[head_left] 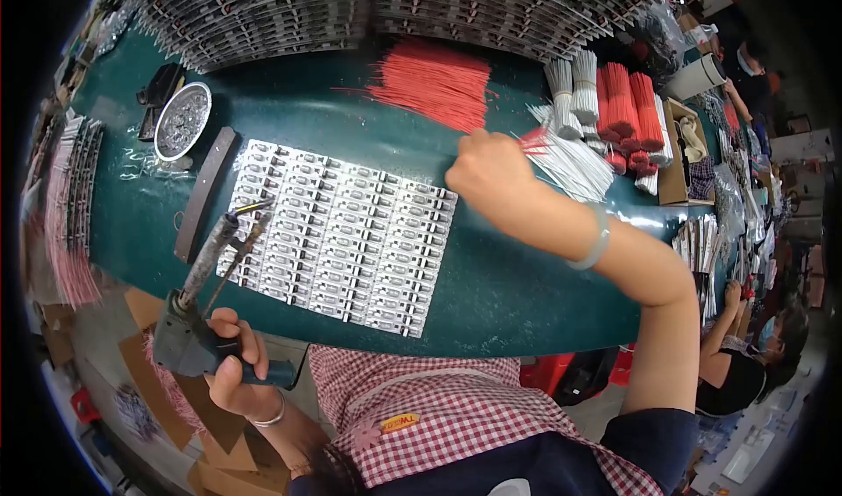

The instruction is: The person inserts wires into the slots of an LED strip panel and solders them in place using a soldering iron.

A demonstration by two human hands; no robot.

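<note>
My left hand (239,382) is wrapped round the handle of a dark green soldering gun (178,336), whose metal tip and solder feed tube point up over the left side of a white panel of small circuit boards (351,242). The panel lies flat on the green table, with small parts in rows across it. My right hand (493,170) is closed in a fist just below a loose pile of red wires (434,84). A few red wire ends (533,141) stick out beside that fist. Loose white wires (574,164) lie right of it.
A round metal dish (184,121) of silvery bits stands at the left, beside a dark metal bar (206,193). Bundled red wires (618,101) and white bundles (561,92) are stacked at the right, near a cardboard box (674,154). Racks of boards (254,14) rise at the back.
</note>
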